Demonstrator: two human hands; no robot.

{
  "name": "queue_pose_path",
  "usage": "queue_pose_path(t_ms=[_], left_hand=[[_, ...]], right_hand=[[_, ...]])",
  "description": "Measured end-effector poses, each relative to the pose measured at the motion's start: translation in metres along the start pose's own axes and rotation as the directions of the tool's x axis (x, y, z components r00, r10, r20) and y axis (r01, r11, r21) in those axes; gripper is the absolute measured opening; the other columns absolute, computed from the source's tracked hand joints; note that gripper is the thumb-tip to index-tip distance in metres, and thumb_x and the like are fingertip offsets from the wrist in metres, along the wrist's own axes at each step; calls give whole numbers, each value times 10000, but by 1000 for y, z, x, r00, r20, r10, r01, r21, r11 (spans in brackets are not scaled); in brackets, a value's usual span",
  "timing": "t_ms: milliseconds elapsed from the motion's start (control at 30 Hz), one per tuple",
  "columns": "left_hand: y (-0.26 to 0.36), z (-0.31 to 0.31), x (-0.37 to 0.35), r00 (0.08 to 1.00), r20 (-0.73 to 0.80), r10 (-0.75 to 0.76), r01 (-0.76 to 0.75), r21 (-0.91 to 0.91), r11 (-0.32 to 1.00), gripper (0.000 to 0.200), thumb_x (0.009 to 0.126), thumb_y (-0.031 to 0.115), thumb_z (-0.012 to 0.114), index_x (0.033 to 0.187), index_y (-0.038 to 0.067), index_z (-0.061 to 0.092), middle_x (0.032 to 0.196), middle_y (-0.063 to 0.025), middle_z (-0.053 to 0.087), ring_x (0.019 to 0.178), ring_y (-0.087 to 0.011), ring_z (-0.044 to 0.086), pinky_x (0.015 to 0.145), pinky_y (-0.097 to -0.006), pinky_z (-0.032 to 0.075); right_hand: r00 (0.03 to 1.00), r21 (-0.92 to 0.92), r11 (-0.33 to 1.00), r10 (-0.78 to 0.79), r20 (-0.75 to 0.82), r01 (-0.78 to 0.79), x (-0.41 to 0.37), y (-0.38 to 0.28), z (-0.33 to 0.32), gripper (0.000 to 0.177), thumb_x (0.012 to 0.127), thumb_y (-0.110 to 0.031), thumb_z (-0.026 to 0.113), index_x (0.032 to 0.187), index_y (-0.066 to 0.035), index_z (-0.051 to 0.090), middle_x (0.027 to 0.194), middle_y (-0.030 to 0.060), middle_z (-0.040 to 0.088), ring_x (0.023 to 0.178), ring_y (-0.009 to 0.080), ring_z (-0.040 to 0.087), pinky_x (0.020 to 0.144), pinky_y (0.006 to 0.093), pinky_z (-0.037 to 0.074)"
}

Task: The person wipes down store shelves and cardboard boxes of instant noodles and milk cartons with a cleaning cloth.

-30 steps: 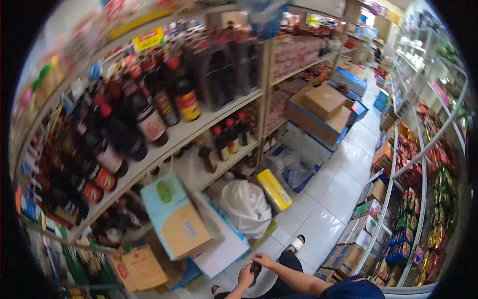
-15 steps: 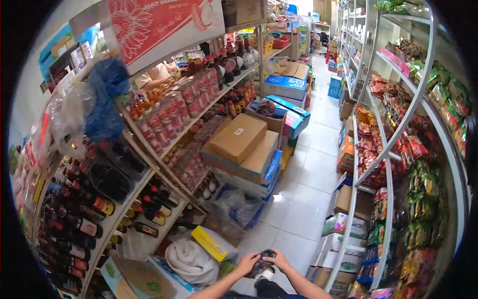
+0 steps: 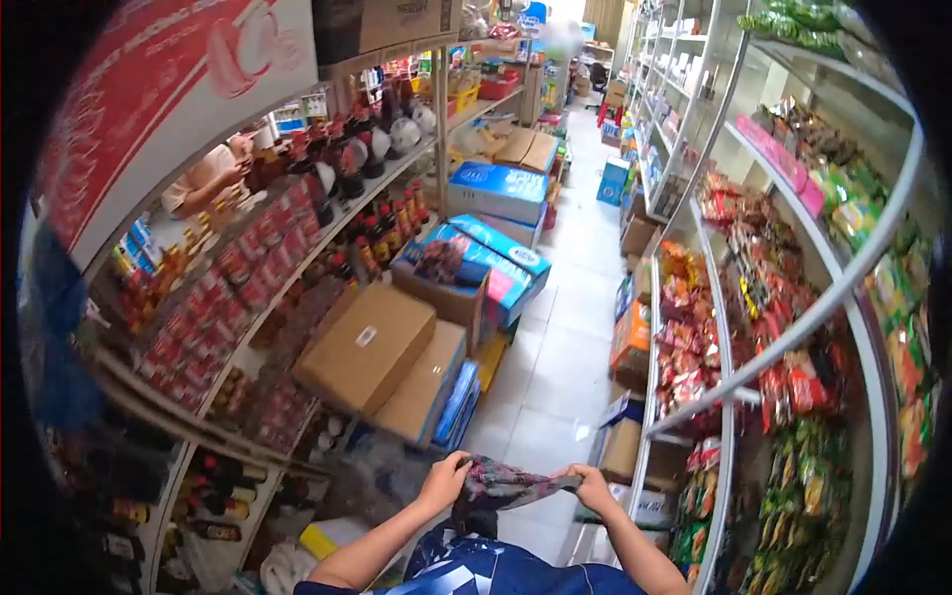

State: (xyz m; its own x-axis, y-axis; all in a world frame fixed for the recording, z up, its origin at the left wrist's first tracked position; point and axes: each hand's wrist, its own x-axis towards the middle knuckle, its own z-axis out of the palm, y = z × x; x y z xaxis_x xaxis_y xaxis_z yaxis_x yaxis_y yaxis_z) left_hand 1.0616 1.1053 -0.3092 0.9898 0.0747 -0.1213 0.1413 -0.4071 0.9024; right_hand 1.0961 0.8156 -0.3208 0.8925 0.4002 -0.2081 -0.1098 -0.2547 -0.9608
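Note:
A dark patterned cloth with pink and grey marks is stretched between my two hands, low in the middle of the view. My left hand pinches its left end, and the cloth hangs lower on that side. Its narrower right end is gripped by my right hand. Both hands are closed on the cloth, in front of my dark blue patterned shirt.
Stacked brown cartons stand left of the tiled aisle. Blue boxes lie beyond them. Metal racks with packets line the right; bottle shelves line the left. Another person's arm shows behind the left shelves.
My hands have moved apart and up, and the bunched cloth is now spread between them. The view has shifted forward along the aisle.

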Motion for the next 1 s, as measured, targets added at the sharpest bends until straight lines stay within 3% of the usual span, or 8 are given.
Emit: queue_pose_path(t_ms=[67,200,333,533,600,667,867,1000], left_hand=[[21,8,57,999,29,46,-46,-12,999,234,879,203,484,996,21,571,900,-236,596,878,-390,566,728,-418,450],[78,32,172,960,228,164,-183,64,981,291,895,252,465,1076,42,556,947,-223,596,907,-383,564,761,-404,448],[139,66,268,882,399,251,-366,242,899,332,902,310,437,1157,118,528,935,-214,602,850,-380,577,716,-447,454],[203,158,435,649,597,472,-646,105,756,309,895,320,450,1122,127,535,848,-186,618,728,-361,597,633,-431,469],[230,171,496,656,522,545,-636,-6,772,299,897,316,447,1123,141,533,832,-175,619,723,-351,600,628,-425,464],[259,163,554,677,470,567,-627,-35,778,282,897,306,454,1100,133,545,845,-170,619,729,-356,599,628,-414,465],[290,124,703,974,-15,228,-212,-424,880,243,910,217,485,997,23,603,825,-31,610,766,-97,546,697,-258,447],[269,101,778,916,-399,37,-246,-489,837,282,931,282,450,896,52,609,787,11,566,711,-50,511,633,-214,412]], right_hand=[[992,142,990,11,-129,8,38,-19,-47,82,720,74,516,700,-6,516,881,110,628,852,162,563,760,276,442],[981,-114,993,3,-195,-26,95,-61,-130,105,748,8,581,840,-18,541,912,81,607,853,158,563,801,280,436],[973,-118,976,160,-167,-180,147,-35,-195,558,642,-17,679,1162,-67,483,1195,82,494,1156,235,438,977,387,343],[995,27,995,-95,-1,95,311,-47,-236,962,628,-105,769,1390,-71,184,1367,106,298,1253,218,310,1028,351,275],[995,251,968,12,-97,13,370,-58,-259,863,637,-175,769,1346,-68,289,1177,123,509,1013,215,527,825,368,446],[978,8,996,-81,-193,84,424,-63,-287,685,623,-187,776,1210,-30,462,1036,89,585,845,182,575,718,361,462],[998,105,994,29,48,-34,556,-127,-386,450,645,-64,744,1052,3,566,972,43,616,887,130,577,808,290,460],[990,61,997,33,135,-41,643,-142,-427,449,652,-56,731,1055,12,546,926,49,603,847,120,560,771,268,453]])
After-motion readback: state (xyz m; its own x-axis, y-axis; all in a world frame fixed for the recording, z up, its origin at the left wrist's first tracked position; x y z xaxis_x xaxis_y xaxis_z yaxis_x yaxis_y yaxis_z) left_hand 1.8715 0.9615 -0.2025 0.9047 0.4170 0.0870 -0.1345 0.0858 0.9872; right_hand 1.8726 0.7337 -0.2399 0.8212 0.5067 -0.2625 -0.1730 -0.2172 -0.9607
